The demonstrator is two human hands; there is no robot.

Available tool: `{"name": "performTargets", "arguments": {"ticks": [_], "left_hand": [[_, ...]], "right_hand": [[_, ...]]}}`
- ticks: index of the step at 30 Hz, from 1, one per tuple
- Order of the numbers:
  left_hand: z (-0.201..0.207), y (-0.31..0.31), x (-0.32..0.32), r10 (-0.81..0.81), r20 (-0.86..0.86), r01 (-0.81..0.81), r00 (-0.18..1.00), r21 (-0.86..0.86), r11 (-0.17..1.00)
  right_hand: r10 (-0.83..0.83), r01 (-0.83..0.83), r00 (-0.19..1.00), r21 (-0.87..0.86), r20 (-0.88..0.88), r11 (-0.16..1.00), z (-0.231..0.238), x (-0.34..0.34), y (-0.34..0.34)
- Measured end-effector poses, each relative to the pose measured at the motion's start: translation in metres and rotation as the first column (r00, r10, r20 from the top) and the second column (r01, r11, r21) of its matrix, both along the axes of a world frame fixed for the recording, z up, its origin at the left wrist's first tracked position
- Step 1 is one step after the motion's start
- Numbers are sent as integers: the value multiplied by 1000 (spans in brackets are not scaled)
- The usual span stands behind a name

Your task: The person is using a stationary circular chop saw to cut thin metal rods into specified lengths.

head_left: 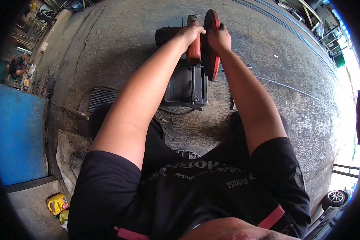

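Observation:
A chop saw with a dark base plate [178, 90] stands on the ground in front of me. My left hand [189, 37] is closed over the upper part of its red housing [194, 52], thumb toward the right. Beside the housing, a large red-rimmed disc [215, 66] stands on edge; whether it is a cutting wheel or a guard cover I cannot tell. My right hand [220, 39] grips this disc on its right side, with some fingers hidden. The dark motor [168, 36] lies left of my left hand. A thin metal screw rod [193, 82] runs along the base.
A ribbed grey metal piece [102, 98] lies by my left knee. Long metal bars [284, 86] stretch across the ground on the right. A blue panel [18, 132] and a yellow jug [57, 203] are at left. Another person [19, 66] sits far left. A car wheel [335, 197] shows lower right.

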State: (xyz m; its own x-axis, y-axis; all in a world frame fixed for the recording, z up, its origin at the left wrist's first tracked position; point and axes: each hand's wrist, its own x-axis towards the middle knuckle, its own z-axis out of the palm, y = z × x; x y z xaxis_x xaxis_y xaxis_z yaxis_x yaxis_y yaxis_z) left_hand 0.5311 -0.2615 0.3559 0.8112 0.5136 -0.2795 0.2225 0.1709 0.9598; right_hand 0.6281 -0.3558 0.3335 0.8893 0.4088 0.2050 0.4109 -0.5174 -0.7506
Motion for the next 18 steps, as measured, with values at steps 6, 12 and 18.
{"name": "performTargets", "arguments": {"ticks": [6, 12, 18], "left_hand": [[-1, -18, -19, 35, 38, -30, 999, -120, 992], [-5, -26, -28, 40, -65, -48, 997, -129, 990], [-1, -28, -29, 9, -69, -12, 998, -46, 999]], "right_hand": [[-6, 3, 999, 46, 47, 999, -10, -14, -9], [-21, 18, 999, 62, 33, 998, -15, -23, -15], [-26, 24, 999, 66, 37, 998, -15, -23, -14]]}}
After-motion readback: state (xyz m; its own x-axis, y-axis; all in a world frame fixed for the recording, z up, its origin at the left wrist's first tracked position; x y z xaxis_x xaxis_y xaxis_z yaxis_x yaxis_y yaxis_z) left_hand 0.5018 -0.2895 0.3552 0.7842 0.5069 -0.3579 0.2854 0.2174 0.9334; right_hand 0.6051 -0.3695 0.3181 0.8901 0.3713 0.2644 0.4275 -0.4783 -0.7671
